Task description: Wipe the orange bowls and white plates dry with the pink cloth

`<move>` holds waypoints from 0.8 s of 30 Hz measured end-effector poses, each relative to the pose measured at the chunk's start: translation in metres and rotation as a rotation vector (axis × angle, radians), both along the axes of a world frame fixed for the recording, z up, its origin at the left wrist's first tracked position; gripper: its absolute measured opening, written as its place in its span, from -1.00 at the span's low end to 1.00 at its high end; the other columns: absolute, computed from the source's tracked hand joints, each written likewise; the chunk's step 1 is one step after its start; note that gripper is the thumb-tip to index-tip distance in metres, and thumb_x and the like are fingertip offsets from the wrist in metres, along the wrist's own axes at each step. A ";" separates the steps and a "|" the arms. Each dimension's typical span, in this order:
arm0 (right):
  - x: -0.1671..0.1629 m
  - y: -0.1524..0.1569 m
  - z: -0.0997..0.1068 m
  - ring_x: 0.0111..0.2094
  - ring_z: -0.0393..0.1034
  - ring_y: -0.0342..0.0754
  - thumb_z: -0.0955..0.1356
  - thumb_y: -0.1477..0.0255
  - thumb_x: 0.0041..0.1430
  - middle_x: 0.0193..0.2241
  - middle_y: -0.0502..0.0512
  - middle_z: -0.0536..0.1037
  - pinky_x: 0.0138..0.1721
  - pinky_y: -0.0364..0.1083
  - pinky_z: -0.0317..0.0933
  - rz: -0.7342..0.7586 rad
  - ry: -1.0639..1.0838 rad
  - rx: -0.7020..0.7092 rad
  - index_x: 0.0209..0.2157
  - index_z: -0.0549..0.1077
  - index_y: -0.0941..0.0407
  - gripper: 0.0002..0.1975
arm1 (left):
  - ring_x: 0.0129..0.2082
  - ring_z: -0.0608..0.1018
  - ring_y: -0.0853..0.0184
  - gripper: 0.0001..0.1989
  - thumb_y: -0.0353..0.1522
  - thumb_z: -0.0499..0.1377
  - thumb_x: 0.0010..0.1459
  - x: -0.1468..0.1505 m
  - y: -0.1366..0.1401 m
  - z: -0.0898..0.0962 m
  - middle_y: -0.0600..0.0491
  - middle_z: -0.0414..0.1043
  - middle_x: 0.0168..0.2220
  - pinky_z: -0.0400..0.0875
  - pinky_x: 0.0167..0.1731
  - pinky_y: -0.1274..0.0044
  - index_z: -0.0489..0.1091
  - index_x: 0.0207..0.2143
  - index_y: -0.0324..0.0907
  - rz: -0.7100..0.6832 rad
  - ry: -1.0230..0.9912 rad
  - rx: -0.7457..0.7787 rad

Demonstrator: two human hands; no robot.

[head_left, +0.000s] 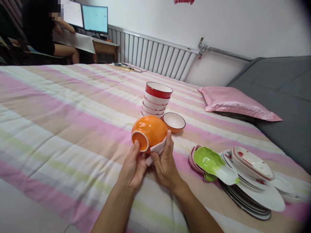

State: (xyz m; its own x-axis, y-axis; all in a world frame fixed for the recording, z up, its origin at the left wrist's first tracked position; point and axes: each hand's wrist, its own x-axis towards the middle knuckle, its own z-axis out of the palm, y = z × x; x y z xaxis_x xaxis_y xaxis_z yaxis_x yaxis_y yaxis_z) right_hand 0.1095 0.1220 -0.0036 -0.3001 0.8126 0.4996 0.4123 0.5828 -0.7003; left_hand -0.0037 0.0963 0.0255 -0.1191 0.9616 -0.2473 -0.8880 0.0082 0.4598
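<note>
Gripping the orange bowl [153, 127] above the bed [85, 129] near stacked bowls [156, 105], the left hand [133, 166] may let it slip if the right hand [167, 166], pinching a pale cloth [158, 148] against it, pushes hard.

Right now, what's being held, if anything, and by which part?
An orange bowl: the left hand holds it with the thumb at its base; the right hand holds a white cloth against its side.
</note>
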 end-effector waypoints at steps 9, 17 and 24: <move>0.003 0.001 0.000 0.36 -0.32 0.08 0.19 0.26 0.32 0.35 0.19 -0.33 0.26 0.26 -0.11 0.018 0.058 -0.024 0.30 -0.51 -0.07 -0.22 | -0.07 0.54 0.27 -0.82 -0.32 0.11 0.25 0.000 -0.001 -0.002 -0.08 0.47 -0.07 0.52 -0.09 0.44 0.30 -0.12 -0.18 -0.022 0.072 0.016; 0.004 0.002 0.000 0.37 -0.45 0.04 0.17 0.23 0.33 0.36 0.15 -0.39 0.30 0.20 -0.17 0.020 0.104 -0.080 0.30 -0.53 -0.05 -0.22 | -0.12 0.55 0.28 -0.77 -0.29 0.23 0.14 -0.003 -0.003 -0.006 0.02 0.44 -0.10 0.50 -0.08 0.37 0.27 -0.18 -0.12 0.003 0.191 0.037; 0.008 0.003 0.001 0.37 -0.41 0.02 0.16 0.20 0.33 0.37 0.12 -0.39 0.30 0.16 -0.16 0.046 0.150 -0.122 0.30 -0.54 -0.04 -0.21 | -0.15 0.55 0.29 -0.62 -0.27 0.31 0.04 -0.006 -0.006 -0.002 0.07 0.42 -0.17 0.48 -0.12 0.39 0.26 -0.14 -0.09 0.027 0.326 0.039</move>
